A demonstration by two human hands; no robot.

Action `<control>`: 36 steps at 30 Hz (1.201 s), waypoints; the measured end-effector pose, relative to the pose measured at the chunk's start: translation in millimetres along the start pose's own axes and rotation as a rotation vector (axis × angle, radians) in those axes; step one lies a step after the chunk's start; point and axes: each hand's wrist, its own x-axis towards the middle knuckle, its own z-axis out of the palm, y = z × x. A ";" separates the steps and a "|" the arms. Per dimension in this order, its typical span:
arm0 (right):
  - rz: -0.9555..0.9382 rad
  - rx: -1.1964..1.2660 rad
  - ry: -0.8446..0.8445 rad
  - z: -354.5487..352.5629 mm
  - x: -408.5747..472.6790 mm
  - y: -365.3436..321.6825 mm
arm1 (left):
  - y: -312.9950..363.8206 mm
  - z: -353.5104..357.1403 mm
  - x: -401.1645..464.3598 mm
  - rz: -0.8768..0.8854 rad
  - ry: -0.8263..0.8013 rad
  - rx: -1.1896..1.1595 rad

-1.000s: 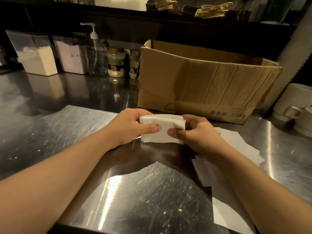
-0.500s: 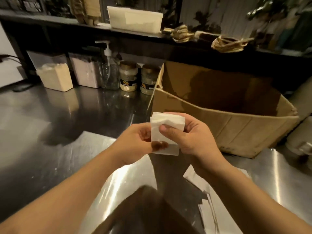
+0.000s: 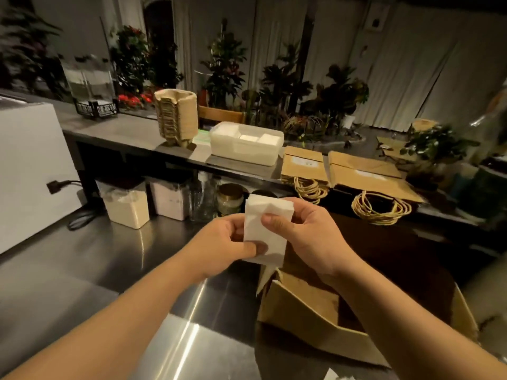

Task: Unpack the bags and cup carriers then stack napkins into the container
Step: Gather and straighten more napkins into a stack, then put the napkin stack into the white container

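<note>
Napkins [image 3: 264,229]: small white folded stack, soft, light, easily fanned; hold by opposite edges
Left hand [image 3: 219,249]: pinching lower edge
Right hand [image 3: 304,237]: pinching upper edge
Container [image 3: 247,145]: translucent tub on shelf beyond desk

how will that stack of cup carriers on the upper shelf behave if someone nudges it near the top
The stack of cup carriers stands tall on a narrow base and already leans a little, so a push near the top would probably tip it. It looks like molded paper pulp, so likely light for its size and stiff enough to hold shape. The nested pieces may slide apart, with the napkin container close beside it.
</note>
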 end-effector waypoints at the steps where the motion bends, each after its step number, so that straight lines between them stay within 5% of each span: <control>1: -0.003 0.011 -0.002 -1.9 12.6 -7.7 | 7.6 -8.9 7.5 0.003 0.007 0.004; 21: 0.152 0.067 0.052 -42.5 273.4 -54.6 | 79.7 -139.1 197.9 -0.117 0.096 -0.088; 30: 0.384 0.149 0.143 -48.1 364.9 -15.5 | 81.4 -173.1 286.2 -0.185 0.136 0.168; 36: 0.555 0.040 0.215 -37.4 402.1 15.5 | 57.7 -193.7 318.0 -0.068 0.351 0.305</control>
